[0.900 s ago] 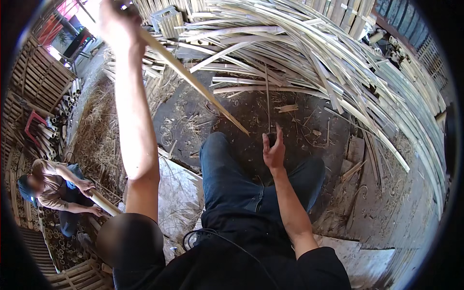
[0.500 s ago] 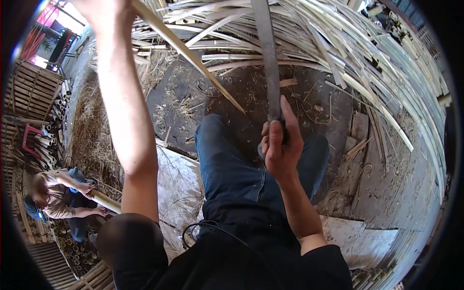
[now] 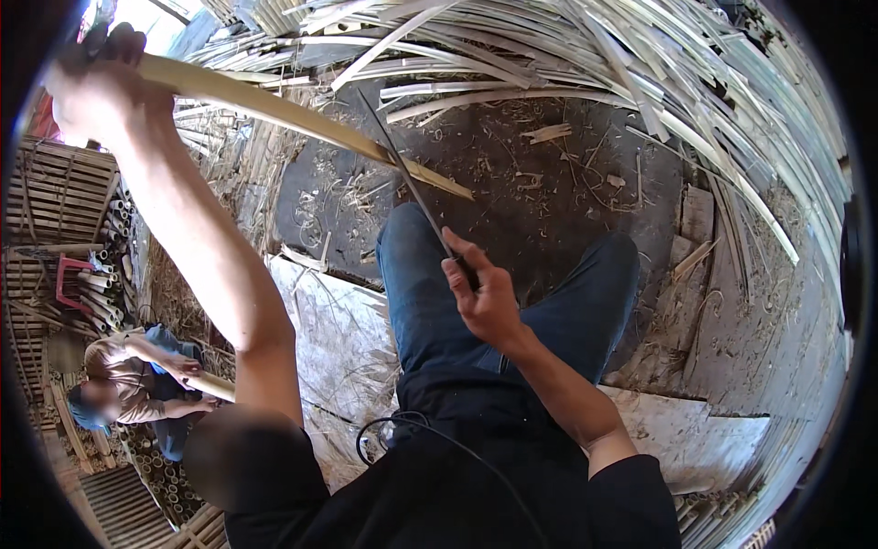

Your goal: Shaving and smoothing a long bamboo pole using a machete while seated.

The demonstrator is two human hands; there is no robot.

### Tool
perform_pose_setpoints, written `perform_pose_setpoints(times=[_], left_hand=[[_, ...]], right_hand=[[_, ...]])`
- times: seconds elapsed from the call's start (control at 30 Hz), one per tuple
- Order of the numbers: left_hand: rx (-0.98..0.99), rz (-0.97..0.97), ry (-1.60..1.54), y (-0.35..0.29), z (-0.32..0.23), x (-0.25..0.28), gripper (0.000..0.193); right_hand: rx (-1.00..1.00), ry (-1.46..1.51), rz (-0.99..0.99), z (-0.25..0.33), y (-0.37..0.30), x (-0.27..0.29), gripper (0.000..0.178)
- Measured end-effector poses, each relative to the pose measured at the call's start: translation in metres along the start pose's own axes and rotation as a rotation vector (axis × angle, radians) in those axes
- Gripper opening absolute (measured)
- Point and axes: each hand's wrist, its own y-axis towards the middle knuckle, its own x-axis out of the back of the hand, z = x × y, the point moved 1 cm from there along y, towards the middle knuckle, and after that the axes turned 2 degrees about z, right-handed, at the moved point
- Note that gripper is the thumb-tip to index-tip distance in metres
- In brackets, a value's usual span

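Note:
At the upper left, my left hand (image 3: 112, 96) is closed round one end of a long split bamboo strip (image 3: 274, 112). The strip slants down to the right, and its pointed end hangs over the dark floor in front of my knees. In my right hand (image 3: 482, 295) is the handle of a long knife (image 3: 407, 174), held above my lap. Its blade points up and to the left, seen nearly edge-on, and crosses the strip near the pointed end. Whether the blade touches the strip, I cannot tell.
Split bamboo strips (image 3: 585, 69) are heaped across the far side and the right. Shavings lie on the dark floor (image 3: 540, 215). At the lower left a seated person (image 3: 137, 384) holds a bamboo pole (image 3: 216, 386). Cut bamboo tubes (image 3: 163, 480) stand near them.
My left hand has moved left and down with the bamboo strip, which now lies flatter. The knife has swung from upright to a leftward slant, and my right hand has shifted left and down.

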Motion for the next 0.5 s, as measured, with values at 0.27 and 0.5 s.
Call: perform_pose_setpoints(times=[0.27, 0.5], left_hand=[[0.06, 0.081, 0.021, 0.007, 0.005, 0.048, 0.044], [0.135, 0.482, -0.246, 0.043, 0.023, 0.103, 0.057]], right_hand=[[-0.114, -0.025, 0.028, -0.012, 0.018, -0.013, 0.038], [0.024, -0.183, -0.017, -0.063, 0.025, -0.028, 0.039]])
